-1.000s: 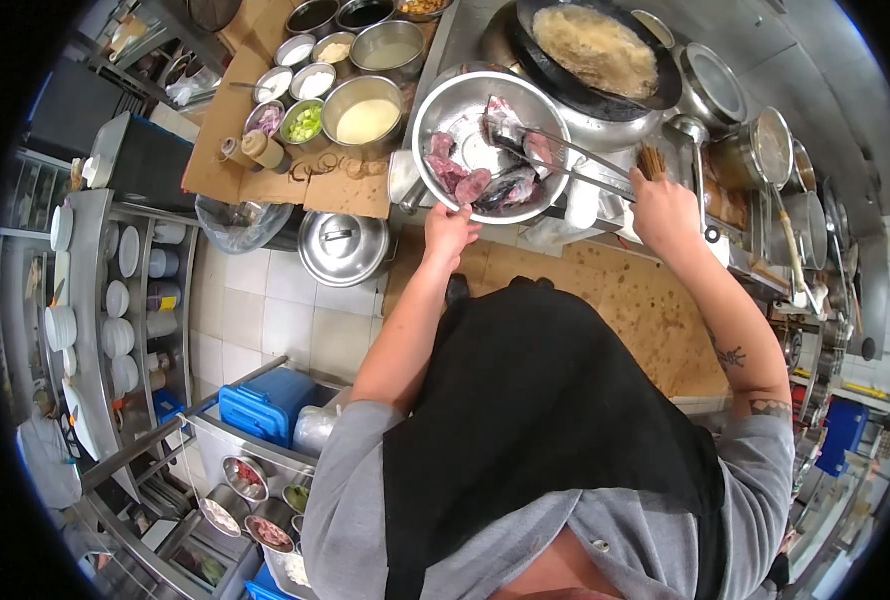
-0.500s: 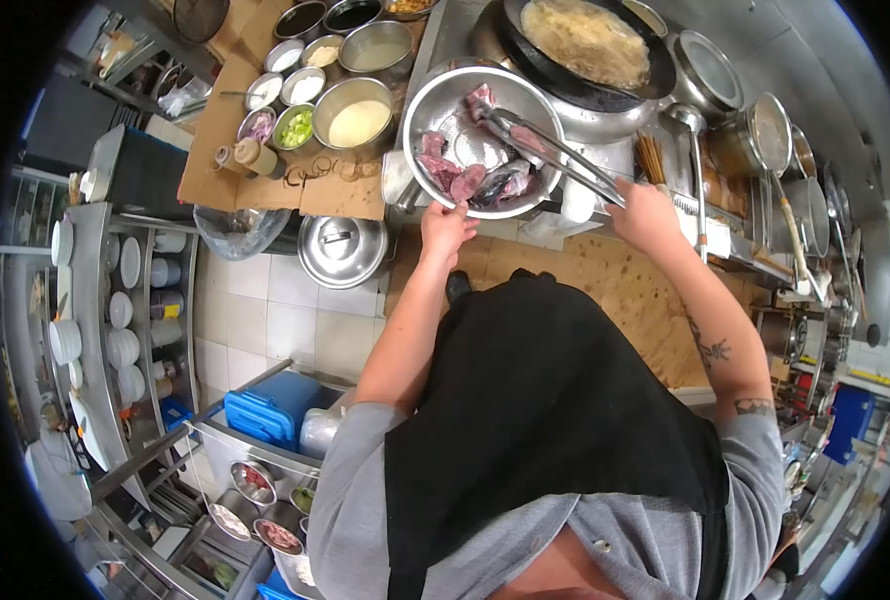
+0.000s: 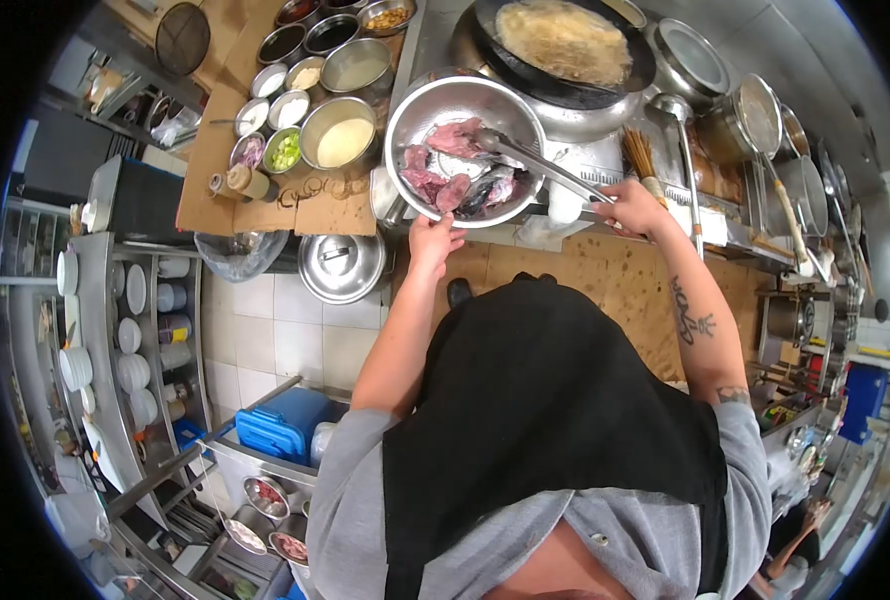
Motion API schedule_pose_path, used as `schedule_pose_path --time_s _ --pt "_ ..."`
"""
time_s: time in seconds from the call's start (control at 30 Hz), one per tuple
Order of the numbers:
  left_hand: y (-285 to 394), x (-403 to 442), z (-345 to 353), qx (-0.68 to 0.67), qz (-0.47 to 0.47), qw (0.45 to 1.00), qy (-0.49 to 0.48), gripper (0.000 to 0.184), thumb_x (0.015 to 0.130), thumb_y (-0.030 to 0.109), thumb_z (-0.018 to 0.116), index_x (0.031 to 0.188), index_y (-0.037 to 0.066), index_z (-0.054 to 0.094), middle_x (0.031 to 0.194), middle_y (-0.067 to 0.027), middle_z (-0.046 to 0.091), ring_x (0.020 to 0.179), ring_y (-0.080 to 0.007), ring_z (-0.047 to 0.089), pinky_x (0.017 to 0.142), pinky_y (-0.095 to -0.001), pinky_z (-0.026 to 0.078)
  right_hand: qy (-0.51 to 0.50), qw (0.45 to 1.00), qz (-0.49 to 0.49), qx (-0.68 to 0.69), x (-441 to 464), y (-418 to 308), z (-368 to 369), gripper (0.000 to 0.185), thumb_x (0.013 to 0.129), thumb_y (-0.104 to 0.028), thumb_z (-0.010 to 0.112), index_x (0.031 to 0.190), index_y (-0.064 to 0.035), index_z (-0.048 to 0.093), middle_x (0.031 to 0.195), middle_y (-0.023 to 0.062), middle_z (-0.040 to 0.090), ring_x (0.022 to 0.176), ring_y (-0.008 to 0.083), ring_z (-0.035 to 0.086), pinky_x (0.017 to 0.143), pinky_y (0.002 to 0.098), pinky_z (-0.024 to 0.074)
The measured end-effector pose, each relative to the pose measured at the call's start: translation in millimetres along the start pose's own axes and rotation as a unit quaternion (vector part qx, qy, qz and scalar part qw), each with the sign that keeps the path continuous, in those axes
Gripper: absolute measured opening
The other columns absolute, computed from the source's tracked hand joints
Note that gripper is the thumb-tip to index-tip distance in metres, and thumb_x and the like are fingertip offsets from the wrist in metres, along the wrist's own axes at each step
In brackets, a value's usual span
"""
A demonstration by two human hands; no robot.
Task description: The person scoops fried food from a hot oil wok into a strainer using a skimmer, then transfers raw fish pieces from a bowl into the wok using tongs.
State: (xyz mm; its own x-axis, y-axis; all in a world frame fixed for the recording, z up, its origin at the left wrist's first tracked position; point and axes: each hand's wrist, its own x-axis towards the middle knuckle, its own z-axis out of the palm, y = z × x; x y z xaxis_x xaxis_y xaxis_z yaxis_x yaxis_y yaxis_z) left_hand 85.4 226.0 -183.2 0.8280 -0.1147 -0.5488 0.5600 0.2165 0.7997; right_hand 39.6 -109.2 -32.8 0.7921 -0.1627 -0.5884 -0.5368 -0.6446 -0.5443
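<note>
My left hand (image 3: 435,243) is closed on the near rim of a perforated steel bowl (image 3: 402,118), thumb at the edge. Pink raw chunks (image 3: 425,178) lie inside it, beside dark-skinned pieces (image 3: 490,188) that look like fish. In my right hand (image 3: 633,208) is a pair of metal tongs (image 3: 557,172), reaching in over the bowl's right rim. The tips of the tongs touch a pink piece (image 3: 455,138) on the far side of the bowl; whether they pinch it I cannot tell.
Behind the bowl, a black wok (image 3: 483,50) holds bubbling oil (image 3: 565,42). Seasoning bowls (image 3: 287,150) and a pot of pale liquid (image 3: 345,135) stand at left. A ladle (image 3: 687,150) and bamboo brush (image 3: 641,155) lie at right. Another person (image 3: 795,550) is at lower right.
The tongs' arms have come closer together, and the pink piece at their tips now lies nearer the bowl's middle. My left hand stays on the rim. The whole view has shifted slightly.
</note>
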Motion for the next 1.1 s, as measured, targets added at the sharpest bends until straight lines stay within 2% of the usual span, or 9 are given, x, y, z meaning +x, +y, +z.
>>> schedule_pose_path --time_s 0.2,0.37,0.53,0.6,0.63,0.77,0.87,1.0,1.1 --pt "-2.7 0.8 0.0 -0.009 0.002 1.0 0.001 0.019 0.098 0.012 0.057 0.115 0.004 0.056 0.103 -0.011 0.067 0.082 -0.0216 0.069 0.064 -0.0318 0.057 0.03 0.996 -0.083 0.028 -22.5 5.6 -7.7 0.046 0.086 -0.026 0.073 0.122 0.0019 0.066 0.071 0.0078 0.064 0.059 0.0118 0.057 0.051 0.0296 0.0463" --pt "-5.1 0.6 -1.5 -0.021 0.007 1.0 -0.009 0.019 0.098 0.012 0.057 0.115 0.004 0.056 0.104 -0.0097 0.067 0.08 -0.0215 0.069 0.063 -0.0309 0.056 0.068 0.991 -0.076 0.091 -49.3 -1.3 -41.1 0.06 0.085 -0.029 0.077 0.13 0.0052 0.058 0.09 0.008 0.069 0.073 0.0117 0.06 0.061 0.0277 0.0489" --pt "-1.7 -2.0 1.2 -0.013 0.004 1.0 0.007 0.019 0.099 0.012 0.056 0.116 0.003 0.055 0.104 -0.0103 0.067 0.082 -0.0218 0.069 0.064 -0.031 0.056 0.178 0.979 -0.073 0.07 -50.1 -6.2 -114.7 0.051 0.088 -0.028 0.074 0.125 0.0035 0.063 0.073 0.0021 0.061 0.061 0.009 0.051 0.054 0.0264 0.0414" --pt "0.1 -2.9 3.8 -0.013 0.002 1.0 0.013 0.019 0.099 0.012 0.056 0.116 0.003 0.055 0.105 -0.0106 0.067 0.082 -0.0219 0.07 0.064 -0.0309 0.056 0.225 0.97 -0.051 0.08 -43.5 -9.9 -136.2 0.037 0.089 -0.027 0.072 0.112 0.0022 0.069 0.067 0.0003 0.054 0.055 0.0081 0.045 0.049 0.0283 0.0365" --pt "1.0 -4.2 4.4 -0.016 0.0 1.0 0.014 0.019 0.099 0.011 0.056 0.116 0.003 0.055 0.105 -0.0107 0.067 0.082 -0.022 0.07 0.064 -0.0309 0.056 0.238 0.969 -0.033 0.057 -30.9 -2.6 -148.9 0.026 0.089 -0.025 0.071 0.092 0.001 0.069 0.064 0.0001 0.051 0.051 0.0088 0.041 0.046 0.0297 0.0343" --pt "-2.7 0.3 1.3 -0.024 -0.001 1.0 0.002 0.021 0.099 0.012 0.056 0.118 0.003 0.054 0.107 -0.0112 0.066 0.084 -0.023 0.069 0.065 -0.0319 0.056 0.238 0.969 0.029 0.05 18.8 21.1 -175.3 0.029 0.087 -0.024 0.073 0.074 0.0002 0.063 0.061 0.0031 0.053 0.046 0.0123 0.044 0.043 0.0315 0.0345" --pt "-1.1 -0.4 0.6 -0.024 -0.003 1.0 0.005 0.022 0.098 0.013 0.056 0.118 0.004 0.053 0.108 -0.0111 0.064 0.085 -0.0235 0.069 0.067 -0.0324 0.055 0.234 0.969 0.068 0.036 46.2 19.4 -178.7 0.03 0.09 -0.021 0.07 0.071 0.0005 0.061 0.057 0.0041 0.052 0.041 0.0127 0.042 0.04 0.0328 0.0314" --pt "-0.9 -2.6 2.6 -0.023 -0.002 1.0 0.007 0.023 0.098 0.014 0.057 0.118 0.003 0.053 0.107 -0.0114 0.064 0.086 -0.0239 0.069 0.068 -0.0328 0.056 0.245 0.963 0.107 0.021 61.8 7.8 -178.2 0.032 0.085 -0.024 0.075 0.072 0.0026 0.062 0.06 0.0084 0.056 0.045 0.0159 0.049 0.043 0.0348 0.0387" --pt "-1.4 0.1 1.5 -0.014 -0.011 1.0 0.003 0.025 0.099 0.015 0.056 0.12 0.004 0.051 0.112 -0.0118 0.064 0.09 -0.0256 0.069 0.071 -0.0347 0.056 0.301 0.951 0.052 -0.051 63.6 8.8 -176.1 0.037 0.084 -0.03 0.074 0.077 0.0053 0.065 0.065 0.0123 0.061 0.052 0.0196 0.057 0.051 0.037 0.046"
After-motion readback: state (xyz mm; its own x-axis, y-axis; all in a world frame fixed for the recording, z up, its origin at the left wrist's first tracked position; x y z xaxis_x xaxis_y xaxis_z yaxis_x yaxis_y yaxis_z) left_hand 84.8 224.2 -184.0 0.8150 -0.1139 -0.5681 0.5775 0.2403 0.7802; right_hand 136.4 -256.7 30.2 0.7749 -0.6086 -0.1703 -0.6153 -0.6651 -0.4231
